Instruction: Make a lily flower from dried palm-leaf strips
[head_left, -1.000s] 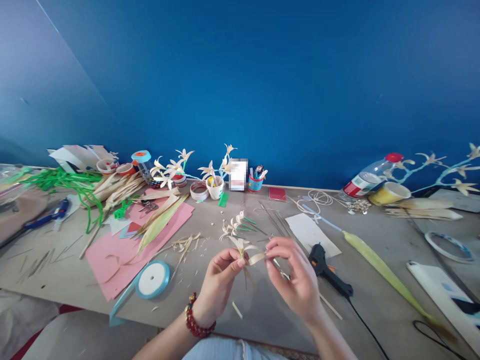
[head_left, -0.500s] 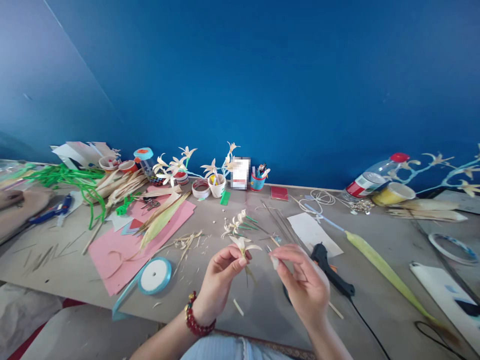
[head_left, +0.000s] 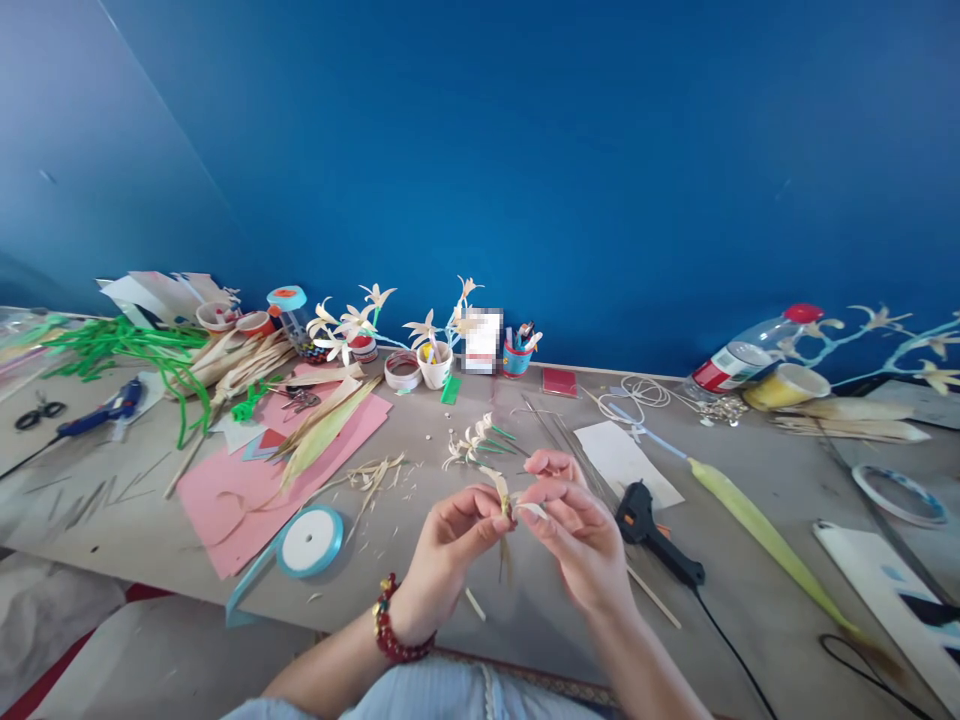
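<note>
My left hand (head_left: 457,550) pinches the base of a pale husk flower (head_left: 501,487), its thin stem ends hanging below the fingers. Against the flower's right side, my right hand (head_left: 576,530) holds a white petal (head_left: 532,509) between thumb and fingers. Just behind the hands lie small white flowers (head_left: 472,440) with green stems. A black glue gun (head_left: 656,535) rests on the table to the right of my right hand.
Left on the table (head_left: 375,590) are a blue ribbon roll (head_left: 309,541), pink paper (head_left: 247,500) and green stems (head_left: 142,350). Cups with flowers (head_left: 435,368) stand along the wall. A long green husk (head_left: 765,540) and a bottle (head_left: 731,365) are at right.
My right hand has moved left with the white petal, which is now at the flower. At the far left, the brown object has left the view and black scissors show.
</note>
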